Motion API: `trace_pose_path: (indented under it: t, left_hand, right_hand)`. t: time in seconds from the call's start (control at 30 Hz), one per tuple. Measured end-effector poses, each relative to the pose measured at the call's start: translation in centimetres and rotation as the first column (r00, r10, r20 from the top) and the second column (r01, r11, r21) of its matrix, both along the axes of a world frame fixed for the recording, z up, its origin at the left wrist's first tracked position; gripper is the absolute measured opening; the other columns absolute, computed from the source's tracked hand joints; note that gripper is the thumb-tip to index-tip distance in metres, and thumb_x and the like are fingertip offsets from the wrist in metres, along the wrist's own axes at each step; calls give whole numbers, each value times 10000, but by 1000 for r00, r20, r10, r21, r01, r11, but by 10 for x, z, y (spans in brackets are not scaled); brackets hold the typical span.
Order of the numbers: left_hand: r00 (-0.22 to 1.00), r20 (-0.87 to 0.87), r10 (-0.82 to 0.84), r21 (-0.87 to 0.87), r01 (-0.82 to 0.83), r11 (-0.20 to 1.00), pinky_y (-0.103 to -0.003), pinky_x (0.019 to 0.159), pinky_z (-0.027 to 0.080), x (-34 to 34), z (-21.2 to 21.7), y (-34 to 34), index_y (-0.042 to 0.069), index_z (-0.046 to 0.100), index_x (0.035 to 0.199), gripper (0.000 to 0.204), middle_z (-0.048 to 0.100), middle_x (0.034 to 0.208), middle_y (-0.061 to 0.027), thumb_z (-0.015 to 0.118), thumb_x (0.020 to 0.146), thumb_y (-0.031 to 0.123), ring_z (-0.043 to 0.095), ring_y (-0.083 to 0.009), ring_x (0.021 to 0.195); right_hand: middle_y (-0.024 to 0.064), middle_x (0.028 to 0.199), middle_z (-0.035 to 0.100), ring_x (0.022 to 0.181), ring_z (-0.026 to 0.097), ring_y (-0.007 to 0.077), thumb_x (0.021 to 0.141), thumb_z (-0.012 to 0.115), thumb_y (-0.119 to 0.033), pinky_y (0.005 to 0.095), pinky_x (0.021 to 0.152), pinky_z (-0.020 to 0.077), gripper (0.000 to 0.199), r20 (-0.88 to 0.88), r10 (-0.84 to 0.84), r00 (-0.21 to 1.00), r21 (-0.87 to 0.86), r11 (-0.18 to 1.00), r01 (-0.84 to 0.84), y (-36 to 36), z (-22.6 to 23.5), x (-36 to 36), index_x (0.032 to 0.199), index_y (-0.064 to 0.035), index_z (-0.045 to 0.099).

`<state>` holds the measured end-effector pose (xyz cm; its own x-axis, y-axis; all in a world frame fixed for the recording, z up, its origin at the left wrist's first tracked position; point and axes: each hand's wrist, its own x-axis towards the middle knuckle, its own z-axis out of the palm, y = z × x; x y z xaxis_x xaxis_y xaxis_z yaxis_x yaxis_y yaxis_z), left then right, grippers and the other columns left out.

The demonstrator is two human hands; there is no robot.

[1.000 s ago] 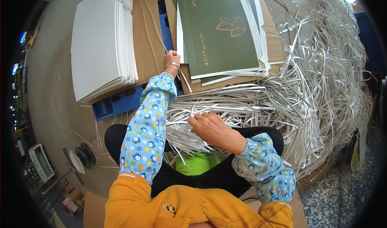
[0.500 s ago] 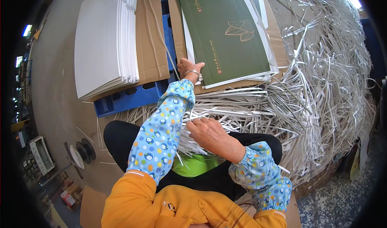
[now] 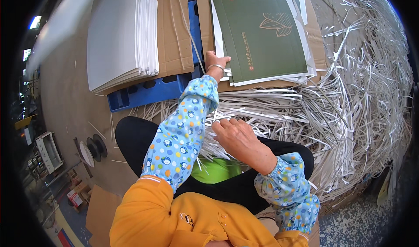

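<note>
My left hand (image 3: 215, 64) reaches forward to the near left corner of a stack of green printed sheets (image 3: 266, 57) with white edges. Its thumb is stretched toward the sheets, apart from the fingers, which are partly hidden. Nearer to me, my right hand (image 3: 239, 137) is closed, its fingers curled down over a heap of white paper strips (image 3: 262, 103). Whatever lies inside that grip is hidden. Both arms wear blue patterned sleeve covers.
A stack of white sheets (image 3: 115, 37) lies on brown cardboard (image 3: 174, 33) at the left, over a blue pallet (image 3: 144, 92). Tangled strips (image 3: 349, 107) pile up along the right. Bright green material (image 3: 216, 170) shows between my legs. A dark spool (image 3: 97, 147) stands at left.
The whole scene has shifted slightly right and up in the picture. Both hands keep nearly the same places and poses against the sheets and strips. A pale blur appears at upper left.
</note>
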<state>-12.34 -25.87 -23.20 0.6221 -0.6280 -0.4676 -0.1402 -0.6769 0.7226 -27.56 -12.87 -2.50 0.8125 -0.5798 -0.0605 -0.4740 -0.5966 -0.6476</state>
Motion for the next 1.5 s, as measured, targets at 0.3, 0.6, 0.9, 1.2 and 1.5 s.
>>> trace_pose_path:
  t: [0.3,0.6,0.9,1.2,1.5]
  left_hand:
    - [813,-581,-24,50,65,997,-349,754,505,28,-1,-26,-85,548,954,413,609,906,-178,743,625,70,614,-256,789]
    - [473,-848,-237,-293,-48,955,-333,666,539,33,133,-46,-56,549,966,282,624,888,-135,640,743,92,630,-204,736]
    - [568,-808,-158,-161,46,986,-335,680,522,94,89,67,-33,549,977,328,618,889,-125,678,684,33,616,-206,747]
    - [619,-783,-67,-73,15,997,-341,680,537,95,45,108,-49,519,1009,364,609,905,-150,683,701,56,619,-228,778]
    - [755,-646,-111,-115,47,992,-310,702,502,100,27,123,-16,526,1023,377,608,935,-122,693,701,85,602,-193,777]
  right_hand:
    - [85,699,539,684,570,258,687,639,-119,357,605,455,198,-1,-24,1000,44,999,24,-1,0,-1,786,-44,485]
    - [80,639,523,609,557,249,695,589,-56,346,532,457,98,236,-131,963,-4,991,135,-26,10,-12,730,-43,498]
    - [138,720,595,609,587,223,786,590,-81,298,558,450,138,382,-663,643,288,747,599,-50,18,-38,903,-8,577]
    - [199,888,587,803,576,328,756,576,-183,394,733,448,270,-100,-861,499,-10,503,864,-98,-118,-126,955,-3,546]
    - [217,896,594,875,560,369,751,552,-265,393,769,433,319,-449,-740,501,-3,562,827,-90,-174,-136,957,-22,551]
